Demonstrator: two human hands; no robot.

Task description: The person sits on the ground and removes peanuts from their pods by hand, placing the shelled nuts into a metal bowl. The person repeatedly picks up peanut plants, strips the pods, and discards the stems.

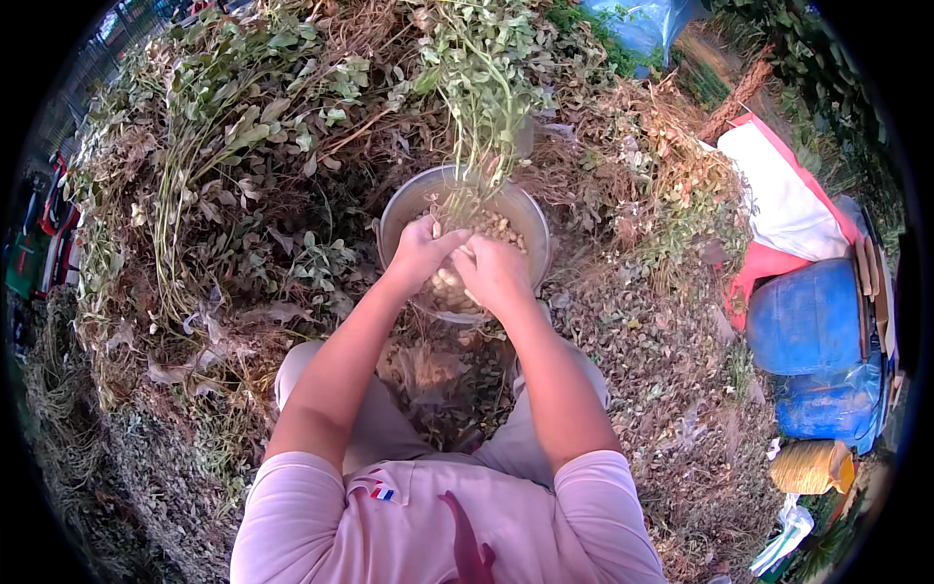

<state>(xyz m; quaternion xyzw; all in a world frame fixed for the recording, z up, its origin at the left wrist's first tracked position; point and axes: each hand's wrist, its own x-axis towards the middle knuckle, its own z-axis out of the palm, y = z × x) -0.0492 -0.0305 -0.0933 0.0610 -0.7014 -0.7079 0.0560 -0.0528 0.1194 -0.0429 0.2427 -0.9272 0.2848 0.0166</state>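
In front of my knees stands a round metal bucket (538,219) partly filled with peanuts in their shells (451,290). Over it, a peanut plant (485,95) has its root end towards me and its green leafy stems reaching away past the far rim. My left hand (425,252) grips the root end at the left of the bucket's mouth. Close beside it, my right hand (498,269) has its fingers curled around pods at the roots, the thumbs nearly meeting. The fingertips are partly hidden behind the hands.
A large heap of pulled peanut plants (241,146) rises ahead and to the left. Dry leaf litter (649,409) covers the ground at right. Blue plastic drums (806,314), a white and red sack (784,190) and a yellow roll of twine (806,467) line the right side.
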